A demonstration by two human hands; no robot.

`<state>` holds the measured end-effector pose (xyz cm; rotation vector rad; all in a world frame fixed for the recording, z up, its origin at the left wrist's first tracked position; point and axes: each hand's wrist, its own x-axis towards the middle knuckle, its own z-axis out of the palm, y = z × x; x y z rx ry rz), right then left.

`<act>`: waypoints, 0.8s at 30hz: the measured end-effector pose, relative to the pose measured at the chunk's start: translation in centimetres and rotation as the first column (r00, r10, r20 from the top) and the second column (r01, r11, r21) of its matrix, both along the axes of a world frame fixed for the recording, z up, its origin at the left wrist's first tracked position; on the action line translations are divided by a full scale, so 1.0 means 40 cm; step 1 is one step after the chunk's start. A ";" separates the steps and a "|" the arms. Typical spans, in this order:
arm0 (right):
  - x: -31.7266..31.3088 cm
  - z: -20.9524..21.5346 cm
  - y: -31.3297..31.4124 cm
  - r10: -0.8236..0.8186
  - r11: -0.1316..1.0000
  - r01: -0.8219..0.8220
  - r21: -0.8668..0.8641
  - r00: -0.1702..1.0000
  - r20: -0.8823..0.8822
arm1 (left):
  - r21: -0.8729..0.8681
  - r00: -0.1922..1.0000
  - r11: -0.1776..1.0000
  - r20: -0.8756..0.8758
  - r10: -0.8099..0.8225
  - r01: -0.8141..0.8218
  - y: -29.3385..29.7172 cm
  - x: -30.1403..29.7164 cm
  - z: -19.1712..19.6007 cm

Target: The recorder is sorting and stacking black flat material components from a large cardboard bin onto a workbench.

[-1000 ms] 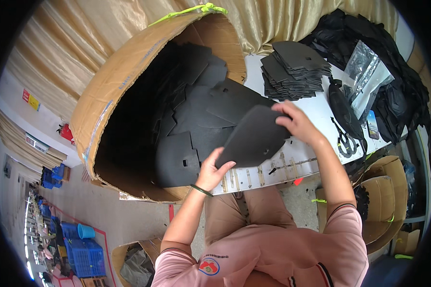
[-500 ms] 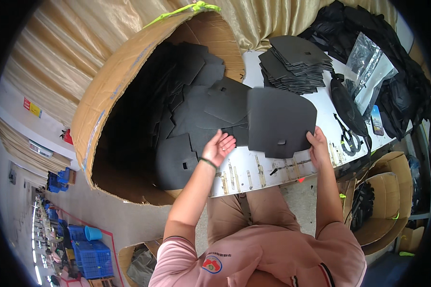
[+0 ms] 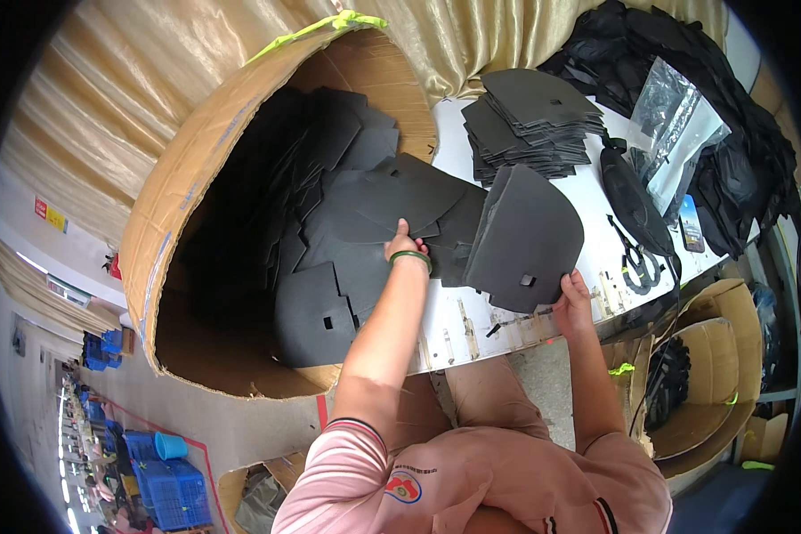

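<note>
My right hand [image 3: 574, 303] pinches the lower right corner of black foam-like panels [image 3: 538, 236], held tilted above the white table. They have one rounded corner and a small rectangular hole, and a second layer shows along the left side. My left hand [image 3: 406, 244] reaches over the loose pile, its fingers closed at the near edge of another black panel [image 3: 405, 196]. Part of that hand's grip is hidden. More loose panels [image 3: 316, 316] spill from the mouth of a big cardboard box [image 3: 182, 151] lying on its side.
A neat stack of black panels [image 3: 538, 102] stands at the back of the white table [image 3: 449, 325]. To its right lie a black pouch [image 3: 632, 196], scissors [image 3: 636, 262], a phone [image 3: 691, 222], a clear plastic bag [image 3: 676, 133] and black fabric [image 3: 748, 178]. An open carton [image 3: 712, 356] stands lower right.
My left hand has moved forward from open above the table to the edge of a panel in the pile. The panels in my right hand have tilted and shifted slightly lower.
</note>
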<state>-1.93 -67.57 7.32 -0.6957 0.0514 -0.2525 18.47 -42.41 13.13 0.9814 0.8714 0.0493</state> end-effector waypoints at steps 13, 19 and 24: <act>0.022 0.168 -0.043 0.268 0.766 -0.238 -0.597 0.963 -0.040 | 0.599 0.558 0.695 0.443 -0.702 0.399 0.302 -0.286 0.267; 0.090 0.462 0.144 0.487 0.131 0.131 -0.983 0.855 0.179 | 0.922 0.352 0.069 -0.076 -0.933 0.381 0.313 -0.338 0.403; 0.092 0.473 0.216 0.459 -0.083 0.460 -0.884 0.805 0.376 | 0.975 0.220 0.053 0.004 -0.975 0.217 0.186 -0.338 0.358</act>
